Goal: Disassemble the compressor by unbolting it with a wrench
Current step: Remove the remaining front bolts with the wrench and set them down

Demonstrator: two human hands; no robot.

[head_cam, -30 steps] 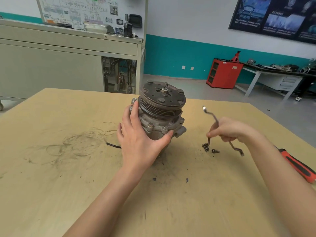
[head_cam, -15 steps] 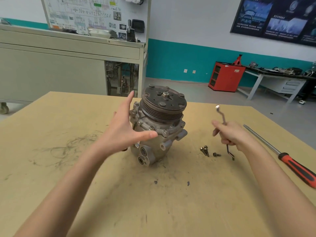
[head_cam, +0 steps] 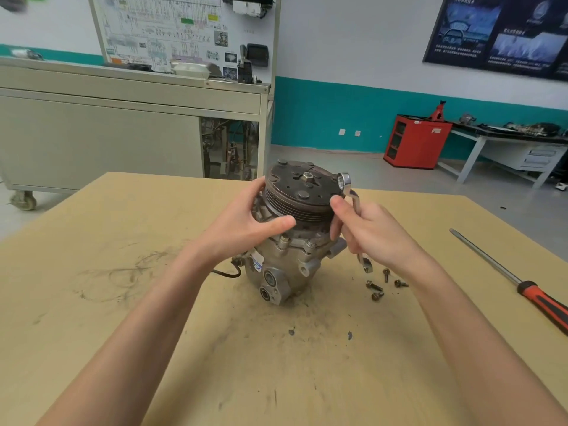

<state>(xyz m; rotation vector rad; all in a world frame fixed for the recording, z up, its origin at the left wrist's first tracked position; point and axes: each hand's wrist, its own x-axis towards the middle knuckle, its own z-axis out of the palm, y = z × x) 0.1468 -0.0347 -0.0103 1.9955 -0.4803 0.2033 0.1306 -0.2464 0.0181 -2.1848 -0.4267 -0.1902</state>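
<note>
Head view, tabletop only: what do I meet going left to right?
scuff marks → left hand → compressor → right hand gripping the wrench → screwdriver

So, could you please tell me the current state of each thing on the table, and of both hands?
compressor: upright on the table, centre nut on.
left hand: holds the pulley.
right hand: grips the wrench, thumb on pulley.
wrench: held, on no bolt.
loose bolts: four, lying on table.
screwdriver: lying on table, untouched.
</note>
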